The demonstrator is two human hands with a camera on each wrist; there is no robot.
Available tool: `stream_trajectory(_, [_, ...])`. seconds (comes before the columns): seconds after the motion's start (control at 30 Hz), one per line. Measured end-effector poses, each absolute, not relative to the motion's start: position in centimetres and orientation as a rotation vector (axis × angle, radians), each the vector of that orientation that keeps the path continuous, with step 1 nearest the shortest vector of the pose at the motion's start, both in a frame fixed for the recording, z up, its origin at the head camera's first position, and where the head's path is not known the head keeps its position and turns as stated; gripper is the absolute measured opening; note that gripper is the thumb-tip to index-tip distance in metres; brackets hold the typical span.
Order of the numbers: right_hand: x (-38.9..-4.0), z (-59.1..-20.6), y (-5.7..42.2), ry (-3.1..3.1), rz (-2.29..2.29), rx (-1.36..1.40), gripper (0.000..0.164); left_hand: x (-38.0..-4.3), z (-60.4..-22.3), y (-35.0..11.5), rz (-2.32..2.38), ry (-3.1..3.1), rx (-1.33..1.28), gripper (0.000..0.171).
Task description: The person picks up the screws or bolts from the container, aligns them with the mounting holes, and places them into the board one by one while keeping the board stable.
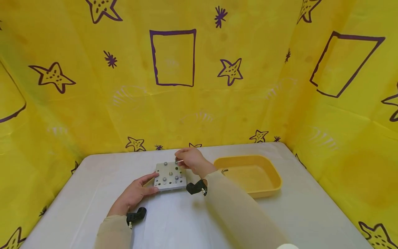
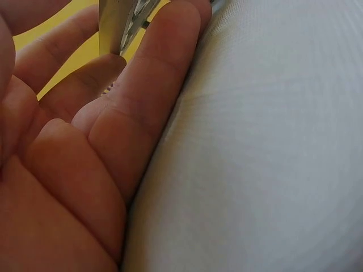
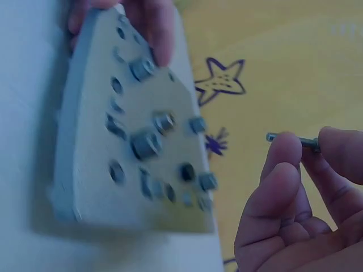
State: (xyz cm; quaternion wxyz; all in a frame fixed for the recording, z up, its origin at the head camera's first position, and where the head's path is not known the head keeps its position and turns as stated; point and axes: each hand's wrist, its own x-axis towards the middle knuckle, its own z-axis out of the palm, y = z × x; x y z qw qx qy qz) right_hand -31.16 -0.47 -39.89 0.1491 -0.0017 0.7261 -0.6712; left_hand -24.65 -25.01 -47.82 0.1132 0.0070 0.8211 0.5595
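A square silver metal plate (image 1: pixel 168 169) with several bolts and holes lies on the table. My left hand (image 1: pixel 136 192) holds its left edge, with a finger over the top face near the corner. In the left wrist view, the fingers (image 2: pixel 153 73) reach to the plate's edge (image 2: pixel 116 25), and most of the plate is out of sight. My right hand (image 1: pixel 194 160) is above the plate's far right corner. Between thumb and fingertips it pinches a thin, small metal rod (image 3: pixel 309 141), partly hidden by the fingers. Bolts (image 3: pixel 146 143) stand up from the plate's face in the right wrist view.
To the right stands a yellow tray (image 1: pixel 275 173), partly behind my right forearm. A small metal piece (image 1: pixel 224 171) shows inside it, beside the sleeve. The white table (image 1: pixel 174 221) ends at yellow curtains (image 1: pixel 174 114) at the back and sides.
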Motion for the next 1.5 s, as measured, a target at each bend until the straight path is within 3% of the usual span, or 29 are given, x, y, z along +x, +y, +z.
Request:
stream_trajectory(0.47, [-30.2, -40.6, -6.7, 2.197, -1.782, 0.081, 0.019, -24.6, -48.0, -25.3, 1.597, 2.465, 0.062, 0.07])
stream_trajectory(0.8, [-30.5, -41.3, -7.4, 2.282, -1.676, 0.081, 0.013, -24.6, -47.8, -25.2, 1.593, 2.467, 0.063, 0.069])
stream_trajectory(1.5, [-30.2, -41.3, -7.3, 2.301, -1.61, 0.041, 0.017, -24.6, -47.9, -25.3, 1.636, 2.436, 0.074, 0.068])
